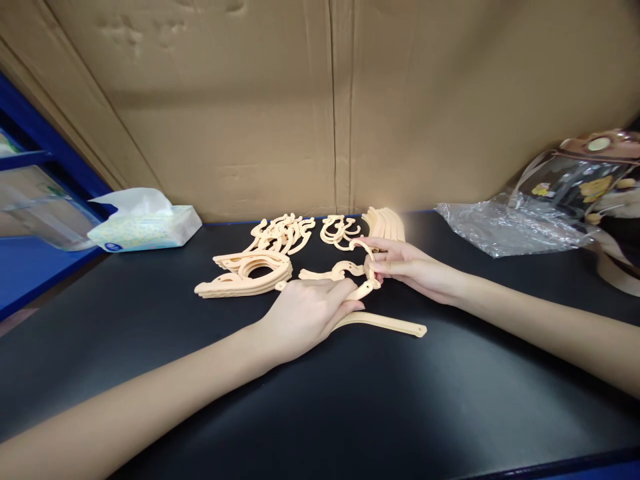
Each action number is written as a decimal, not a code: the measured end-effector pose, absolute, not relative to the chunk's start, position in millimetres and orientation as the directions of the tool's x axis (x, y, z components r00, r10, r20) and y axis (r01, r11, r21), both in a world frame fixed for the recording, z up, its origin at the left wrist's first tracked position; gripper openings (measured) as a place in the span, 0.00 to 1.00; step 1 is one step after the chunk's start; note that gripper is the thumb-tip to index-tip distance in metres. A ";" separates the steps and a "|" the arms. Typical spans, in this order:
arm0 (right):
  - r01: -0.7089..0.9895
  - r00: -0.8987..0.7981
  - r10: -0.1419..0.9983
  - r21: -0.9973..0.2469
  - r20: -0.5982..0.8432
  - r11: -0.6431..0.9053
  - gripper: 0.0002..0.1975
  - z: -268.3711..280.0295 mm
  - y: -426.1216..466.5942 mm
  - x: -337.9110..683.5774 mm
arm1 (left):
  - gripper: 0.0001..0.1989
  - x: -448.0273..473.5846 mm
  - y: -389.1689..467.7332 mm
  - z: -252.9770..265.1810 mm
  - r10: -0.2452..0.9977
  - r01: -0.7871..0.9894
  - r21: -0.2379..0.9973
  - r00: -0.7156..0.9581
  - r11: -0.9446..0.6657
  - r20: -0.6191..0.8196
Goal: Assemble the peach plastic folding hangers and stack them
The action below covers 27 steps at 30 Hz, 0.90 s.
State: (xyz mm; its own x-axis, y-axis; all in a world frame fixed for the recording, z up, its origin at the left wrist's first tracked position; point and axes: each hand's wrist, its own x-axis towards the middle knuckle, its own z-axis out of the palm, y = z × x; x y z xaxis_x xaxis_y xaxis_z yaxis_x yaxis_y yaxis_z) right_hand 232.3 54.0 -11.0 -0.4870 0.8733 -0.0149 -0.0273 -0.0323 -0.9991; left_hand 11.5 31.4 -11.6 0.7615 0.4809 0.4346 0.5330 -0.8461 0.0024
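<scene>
My left hand (311,308) presses down around a cream plastic hanger arm (361,291), whose right end with a small hole sticks out past the fingers. Pinched in my right hand (413,268) is a curved cream hook (361,244), its lower end touching the end of that arm. Beneath my left hand lies another long hanger arm (395,324), flat on the table. Just behind my fingers is a curved cream piece (343,269). Close to my left wrist sits a stack of folded hangers (243,285).
Along the back of the black table (320,413) lie a pile of hooks (283,233), a few more hooks (337,230) and stacked arms (385,223). A tissue pack (145,227) stands left; clear plastic wrap (510,223) and a transparent bag (570,177) are right. Cardboard (240,107) walls the back.
</scene>
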 end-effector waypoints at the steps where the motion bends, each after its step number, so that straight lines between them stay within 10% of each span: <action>1: -0.033 -0.485 0.875 -0.999 -0.015 -0.035 0.31 -11.0 54.0 232.7 | 0.15 11.3 31.5 -11.7 0.483 0.536 0.002 0.760 -0.845 0.435; 27: 0.039 -0.474 0.879 -0.995 0.059 0.088 0.31 -17.5 57.3 232.0 | 0.13 9.6 31.4 -10.7 0.537 0.563 0.043 0.759 -0.825 0.368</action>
